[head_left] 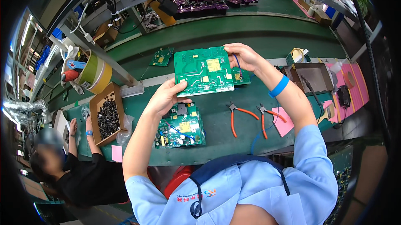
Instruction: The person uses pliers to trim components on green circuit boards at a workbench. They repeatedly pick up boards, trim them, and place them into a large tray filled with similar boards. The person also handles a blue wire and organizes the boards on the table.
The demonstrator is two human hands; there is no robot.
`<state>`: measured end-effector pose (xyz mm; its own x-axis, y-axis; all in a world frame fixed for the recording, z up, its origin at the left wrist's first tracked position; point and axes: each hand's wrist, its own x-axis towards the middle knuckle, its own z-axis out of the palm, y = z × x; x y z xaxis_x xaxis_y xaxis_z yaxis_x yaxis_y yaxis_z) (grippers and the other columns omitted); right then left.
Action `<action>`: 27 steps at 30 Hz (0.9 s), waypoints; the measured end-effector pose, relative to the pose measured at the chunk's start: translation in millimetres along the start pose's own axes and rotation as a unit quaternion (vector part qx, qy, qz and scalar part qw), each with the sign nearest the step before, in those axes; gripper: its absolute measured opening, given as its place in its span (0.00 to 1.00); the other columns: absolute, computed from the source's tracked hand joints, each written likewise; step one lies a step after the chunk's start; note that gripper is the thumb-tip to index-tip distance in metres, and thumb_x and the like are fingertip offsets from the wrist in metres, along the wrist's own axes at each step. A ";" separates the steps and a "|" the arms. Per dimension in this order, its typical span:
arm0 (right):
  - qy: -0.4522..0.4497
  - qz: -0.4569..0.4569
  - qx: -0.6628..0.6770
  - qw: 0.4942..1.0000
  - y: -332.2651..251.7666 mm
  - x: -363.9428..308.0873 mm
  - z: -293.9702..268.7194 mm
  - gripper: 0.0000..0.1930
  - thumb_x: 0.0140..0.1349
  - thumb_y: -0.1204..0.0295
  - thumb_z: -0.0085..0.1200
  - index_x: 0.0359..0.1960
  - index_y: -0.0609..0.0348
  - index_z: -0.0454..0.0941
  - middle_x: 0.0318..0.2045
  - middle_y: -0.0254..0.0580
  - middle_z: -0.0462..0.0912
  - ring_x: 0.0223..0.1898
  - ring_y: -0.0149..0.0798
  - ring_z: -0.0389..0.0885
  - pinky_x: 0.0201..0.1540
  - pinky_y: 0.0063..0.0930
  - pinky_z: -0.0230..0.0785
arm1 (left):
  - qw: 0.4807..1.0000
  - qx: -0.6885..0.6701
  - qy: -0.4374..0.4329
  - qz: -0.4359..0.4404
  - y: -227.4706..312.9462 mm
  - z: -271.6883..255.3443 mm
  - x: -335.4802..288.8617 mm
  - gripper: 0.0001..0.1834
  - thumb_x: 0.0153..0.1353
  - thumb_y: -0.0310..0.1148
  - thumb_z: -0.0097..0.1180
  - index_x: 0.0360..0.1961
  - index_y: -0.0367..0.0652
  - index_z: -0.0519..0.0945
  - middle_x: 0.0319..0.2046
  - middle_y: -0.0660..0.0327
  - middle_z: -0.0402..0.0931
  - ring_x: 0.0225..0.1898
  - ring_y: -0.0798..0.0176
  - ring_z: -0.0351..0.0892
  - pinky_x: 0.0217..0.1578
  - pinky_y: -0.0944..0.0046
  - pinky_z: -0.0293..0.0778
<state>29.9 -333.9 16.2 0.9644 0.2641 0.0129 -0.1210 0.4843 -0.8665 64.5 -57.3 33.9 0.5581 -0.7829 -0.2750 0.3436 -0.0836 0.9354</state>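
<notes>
Between my two hands a green circuit board [191,64] is held up, its solder side with pale yellow patches facing me. My left hand [167,96] grips its lower left corner, thumb on top. At the upper right corner, my right hand [243,57] pinches the edge; a blue band circles that wrist. A blue wire hangs below the right fingers, beside another green board [242,79] partly hidden behind the held one. Below my left hand lies a populated green board [179,131] with a blue wire, perhaps stacked on others. Two orange-handled cutters [234,116] [267,118] rest on the green bench.
At left, a cardboard box [120,112] holds many small black parts, close to a co-worker's hands [89,125]. A bucket [100,74] stands behind it. Farther back lies a small green board [162,56]. An open carton [315,77] and pink sheets [286,120] are at right.
</notes>
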 end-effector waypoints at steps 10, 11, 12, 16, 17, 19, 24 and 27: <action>0.011 0.022 -0.022 0.999 0.9 -0.2 7.1 0.11 0.59 0.70 0.38 0.36 0.67 0.67 0.33 0.46 0.74 0.32 0.39 0.77 0.29 0.31 0.73 | 1.000 -0.013 0.010 0.002 -5.6 4.7 -7.5 0.18 0.56 0.34 0.46 0.46 0.40 0.65 0.40 0.61 0.70 0.39 0.68 0.71 0.35 0.64 0.72; 0.010 0.026 -0.024 0.999 0.4 0.0 8.1 0.11 0.59 0.70 0.38 0.36 0.67 0.67 0.33 0.46 0.75 0.32 0.39 0.77 0.29 0.31 0.73 | 1.000 -0.012 0.007 0.003 -7.0 2.8 -7.4 0.17 0.56 0.34 0.46 0.46 0.39 0.66 0.40 0.61 0.71 0.39 0.67 0.71 0.34 0.65 0.72; 0.010 0.026 -0.030 0.999 -0.3 -0.2 8.2 0.12 0.59 0.70 0.38 0.37 0.67 0.67 0.33 0.46 0.75 0.32 0.38 0.77 0.29 0.30 0.73 | 1.000 -0.013 0.004 0.002 -7.4 2.0 -7.6 0.16 0.56 0.33 0.46 0.45 0.39 0.66 0.40 0.61 0.71 0.39 0.68 0.71 0.35 0.65 0.72; 0.011 0.027 -0.047 0.998 -1.8 -0.2 7.6 0.13 0.59 0.70 0.38 0.40 0.68 0.67 0.34 0.46 0.75 0.33 0.38 0.77 0.30 0.29 0.73 | 1.000 -0.018 -0.002 0.001 -6.6 2.5 -9.0 0.15 0.56 0.33 0.46 0.44 0.40 0.68 0.39 0.62 0.71 0.38 0.69 0.71 0.35 0.67 0.72; 0.011 0.027 -0.051 0.998 -2.2 -0.2 7.5 0.14 0.59 0.70 0.38 0.40 0.68 0.67 0.35 0.47 0.75 0.33 0.38 0.77 0.30 0.29 0.73 | 1.000 -0.019 -0.002 0.001 -6.0 3.1 -9.4 0.14 0.56 0.33 0.46 0.44 0.40 0.68 0.38 0.62 0.72 0.37 0.69 0.72 0.34 0.67 0.72; 0.005 0.027 -0.048 0.998 -2.1 0.0 8.4 0.14 0.59 0.70 0.38 0.41 0.69 0.67 0.35 0.47 0.75 0.34 0.39 0.77 0.31 0.30 0.73 | 1.000 -0.020 0.002 0.000 -5.4 3.9 -10.7 0.14 0.56 0.33 0.46 0.43 0.40 0.68 0.38 0.62 0.72 0.37 0.69 0.72 0.34 0.68 0.72; -0.004 0.030 -0.035 0.999 -1.5 -1.1 12.8 0.16 0.60 0.69 0.36 0.43 0.70 0.65 0.37 0.47 0.74 0.35 0.39 0.77 0.34 0.29 0.72 | 0.999 -0.036 0.005 -0.003 -5.3 3.4 -13.5 0.13 0.56 0.33 0.46 0.42 0.40 0.69 0.37 0.62 0.72 0.36 0.69 0.72 0.33 0.68 0.72; -0.015 0.027 -0.026 0.999 1.1 -1.5 11.7 0.18 0.61 0.67 0.34 0.46 0.71 0.62 0.39 0.47 0.74 0.36 0.36 0.77 0.35 0.26 0.72 | 0.999 -0.046 0.006 -0.012 -3.6 4.4 -15.4 0.13 0.56 0.34 0.46 0.41 0.40 0.69 0.36 0.61 0.73 0.35 0.69 0.73 0.32 0.68 0.73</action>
<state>25.5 -324.0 21.1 0.9494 0.3135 -0.0204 -0.1593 0.4246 -0.8912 51.4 -47.7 35.8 0.5582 -0.7736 -0.2999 0.4239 -0.0448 0.9046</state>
